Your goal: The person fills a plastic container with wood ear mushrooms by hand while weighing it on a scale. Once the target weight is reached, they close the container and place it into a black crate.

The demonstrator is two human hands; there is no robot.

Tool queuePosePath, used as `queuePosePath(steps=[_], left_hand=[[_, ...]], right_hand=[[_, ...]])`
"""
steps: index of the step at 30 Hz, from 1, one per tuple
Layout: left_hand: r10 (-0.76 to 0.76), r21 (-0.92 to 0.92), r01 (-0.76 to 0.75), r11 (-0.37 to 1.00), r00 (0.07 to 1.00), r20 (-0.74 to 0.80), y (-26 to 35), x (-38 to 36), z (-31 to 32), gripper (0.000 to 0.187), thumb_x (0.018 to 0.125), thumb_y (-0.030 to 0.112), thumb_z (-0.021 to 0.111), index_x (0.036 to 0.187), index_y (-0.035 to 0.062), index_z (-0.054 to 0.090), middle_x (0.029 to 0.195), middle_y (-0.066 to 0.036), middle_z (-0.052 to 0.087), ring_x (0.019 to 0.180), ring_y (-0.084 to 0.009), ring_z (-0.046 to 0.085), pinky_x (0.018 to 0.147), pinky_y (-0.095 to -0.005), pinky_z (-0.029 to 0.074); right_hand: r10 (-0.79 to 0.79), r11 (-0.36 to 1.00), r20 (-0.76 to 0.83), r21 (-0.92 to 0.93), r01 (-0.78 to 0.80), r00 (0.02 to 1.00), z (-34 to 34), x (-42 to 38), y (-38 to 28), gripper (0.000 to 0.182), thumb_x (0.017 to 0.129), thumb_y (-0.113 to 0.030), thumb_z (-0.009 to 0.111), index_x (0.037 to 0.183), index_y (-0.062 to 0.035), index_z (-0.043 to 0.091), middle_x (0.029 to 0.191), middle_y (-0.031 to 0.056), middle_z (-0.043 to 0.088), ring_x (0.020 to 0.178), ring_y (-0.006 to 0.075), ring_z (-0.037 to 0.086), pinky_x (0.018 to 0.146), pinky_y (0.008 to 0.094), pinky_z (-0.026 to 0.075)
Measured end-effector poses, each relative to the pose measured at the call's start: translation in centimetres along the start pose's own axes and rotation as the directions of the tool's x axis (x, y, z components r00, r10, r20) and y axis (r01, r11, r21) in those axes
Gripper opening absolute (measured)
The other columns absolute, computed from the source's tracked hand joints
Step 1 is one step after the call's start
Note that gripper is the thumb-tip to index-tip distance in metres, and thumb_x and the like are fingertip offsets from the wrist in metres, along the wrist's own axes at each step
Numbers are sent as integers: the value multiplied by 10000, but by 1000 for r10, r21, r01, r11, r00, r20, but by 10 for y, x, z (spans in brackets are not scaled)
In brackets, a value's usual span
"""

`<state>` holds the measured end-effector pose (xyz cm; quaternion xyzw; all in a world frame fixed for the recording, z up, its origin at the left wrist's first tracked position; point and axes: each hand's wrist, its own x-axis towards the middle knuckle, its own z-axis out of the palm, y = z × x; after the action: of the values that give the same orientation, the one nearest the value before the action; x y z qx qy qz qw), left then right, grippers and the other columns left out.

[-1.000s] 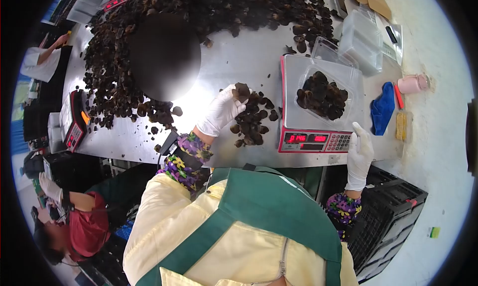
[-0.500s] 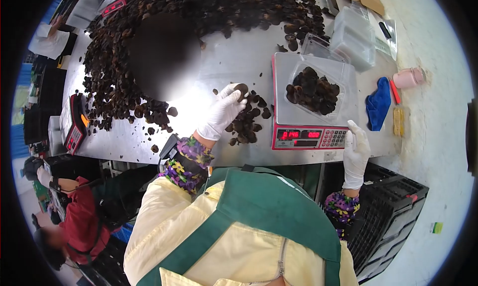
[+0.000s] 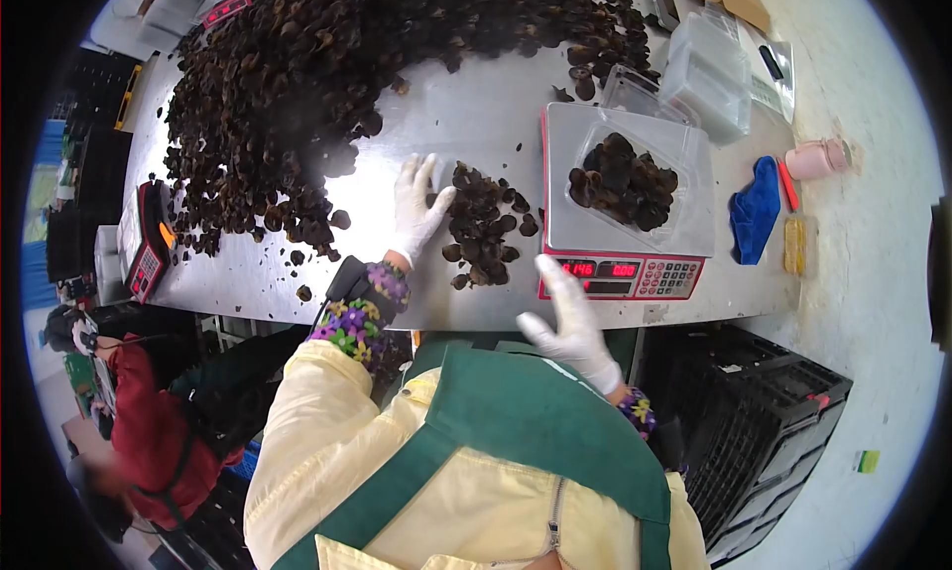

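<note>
My left hand [image 3: 419,208], in a white glove, rests at the left edge of a small pile of dark dried pieces [image 3: 483,228] with its fingers spread. My right hand [image 3: 572,329], also gloved in white, hangs over the table's front edge beside the scale's display, fingers apart and nothing in them. On the red-rimmed scale [image 3: 560,213] sits a clear plastic tray [image 3: 592,142] holding a heap of the dark pieces [image 3: 625,183]. The display [image 3: 600,269] shows red digits, partly behind my right fingertips.
A large heap of dark pieces [image 3: 268,84] covers the table's back left. Clear containers [image 3: 706,74], a blue cloth [image 3: 755,211] and a pink cup [image 3: 818,158] lie to the right. Black crates [image 3: 769,431] stand below. Another person [image 3: 164,431] is at lower left.
My left hand has let go of the dark piece, opened and moved left. My right hand has moved left from the scale's right corner to the front of its display.
</note>
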<state>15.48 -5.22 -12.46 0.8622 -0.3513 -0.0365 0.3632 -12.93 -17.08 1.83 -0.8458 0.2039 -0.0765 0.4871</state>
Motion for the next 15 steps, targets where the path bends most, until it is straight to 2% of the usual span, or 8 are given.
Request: queuePosePath(steps=[2, 3, 4, 6, 7, 9, 13, 15], left_hand=[[108, 9, -110, 994, 987, 115, 1, 15, 8, 673, 878, 443, 669, 1461, 167, 477, 1528, -207, 378, 1443, -387, 300, 1193, -520, 200], [101, 7, -102, 995, 988, 117, 4, 22, 10, 673, 878, 443, 669, 1461, 167, 477, 1528, -207, 378, 1443, -387, 300, 1193, -520, 200], [175, 42, -188, 981, 962, 211, 7, 29, 11, 668, 883, 474, 649, 1465, 195, 475, 1543, -179, 368, 1451, -369, 292, 1201, -522, 179], [288, 54, -327, 943, 890, 354, 16, 35, 9, 647, 893, 536, 607, 1457, 241, 490, 1559, -127, 364, 1462, -338, 288, 1210, -521, 174], [282, 51, -320, 946, 890, 359, 17, 37, 8, 647, 893, 536, 607, 1457, 241, 490, 1559, -127, 364, 1462, -338, 288, 1210, -521, 174], [343, 32, -404, 914, 814, 469, 17, 39, 10, 631, 894, 543, 604, 1441, 242, 511, 1545, -116, 389, 1450, -335, 312, 1208, -516, 190], [397, -21, -420, 907, 839, 372, 19, 31, 4, 558, 844, 399, 713, 1365, 241, 589, 1432, -93, 504, 1356, -311, 432, 1141, -488, 306], [460, -36, -486, 873, 800, 385, 5, 28, 10, 550, 822, 354, 738, 1344, 244, 606, 1418, -93, 510, 1341, -302, 445, 1120, -476, 328]], right_hand=[[13, 998, 120, 63, -21, 993, 40, 2, 10, 960, 831, -380, 741, 1550, -19, 218, 1567, 255, 265, 1453, 387, 277, 1196, 427, 247], [15, 999, 150, 42, -22, 989, 61, 1, 18, 1044, 815, -409, 757, 1567, -14, 150, 1592, 276, 187, 1475, 403, 222, 1207, 431, 218], [58, 996, 154, 52, -67, 986, 77, 1, 22, 1113, 791, -439, 772, 1572, -12, 103, 1589, 321, 111, 1471, 465, 169, 1206, 479, 194], [92, 994, 84, -60, -87, 992, 98, 4, 33, 1157, 771, -435, 795, 1571, -2, 81, 1596, 317, 85, 1481, 468, 132, 1206, 492, 179], [110, 980, 2, -169, -108, 994, 107, 5, 37, 1201, 751, -431, 818, 1571, 8, 58, 1603, 313, 59, 1490, 471, 94, 1206, 505, 163], [124, 969, -34, -213, -129, 992, 117, 12, 42, 1182, 750, -415, 815, 1564, 23, 78, 1588, 343, 61, 1473, 507, 100, 1196, 536, 160], [120, 969, -149, -198, -148, 982, 125, 21, 49, 1115, 780, -392, 792, 1557, 32, 114, 1585, 341, 87, 1469, 500, 127, 1197, 540, 159], [109, 972, -201, -185, -147, 974, 123, 23, 52, 1066, 789, -389, 781, 1550, 24, 158, 1567, 367, 115, 1442, 538, 163, 1193, 548, 172]])
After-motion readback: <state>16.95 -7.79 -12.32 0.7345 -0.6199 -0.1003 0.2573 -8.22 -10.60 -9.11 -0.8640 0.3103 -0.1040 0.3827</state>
